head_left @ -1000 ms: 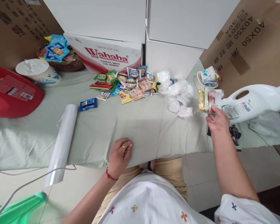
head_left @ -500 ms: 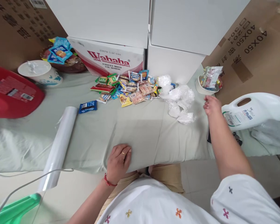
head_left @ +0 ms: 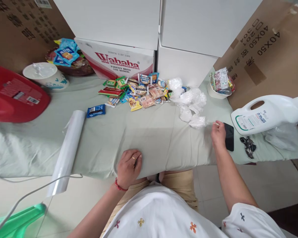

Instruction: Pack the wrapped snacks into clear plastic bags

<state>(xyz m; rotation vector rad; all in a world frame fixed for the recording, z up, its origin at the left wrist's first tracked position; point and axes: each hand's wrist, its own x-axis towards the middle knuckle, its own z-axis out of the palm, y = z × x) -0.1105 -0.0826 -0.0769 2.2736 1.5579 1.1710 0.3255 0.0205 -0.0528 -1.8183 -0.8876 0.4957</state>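
Note:
My right hand (head_left: 218, 134) is over the right part of the cloth, beside a black phone (head_left: 228, 137), with its fingers curled together and nothing visible in them. Just left of it lie crumpled clear plastic wraps (head_left: 198, 122). Behind it stands a white paper bowl (head_left: 217, 94) filled with snack packets (head_left: 221, 80). My left hand (head_left: 129, 167) rests palm down at the table's front edge, fingers bent and close together; its underside is hidden. A pile of small wrapped snacks (head_left: 140, 91) lies at the back middle. One blue packet (head_left: 96, 110) lies apart, left of the pile.
A plastic roll (head_left: 68, 148) overhangs the front edge at left. Also at left are a red jug (head_left: 17, 92), a paper tub (head_left: 46, 77) and a basket (head_left: 80, 67) of snacks. White boxes stand behind. Keys (head_left: 248, 146) and a white detergent bottle (head_left: 263, 115) lie at right.
My right hand has come back from beside the paper bowl towards me, down next to the phone. The top packet lies flatter in the bowl. My left hand stays at the table edge.

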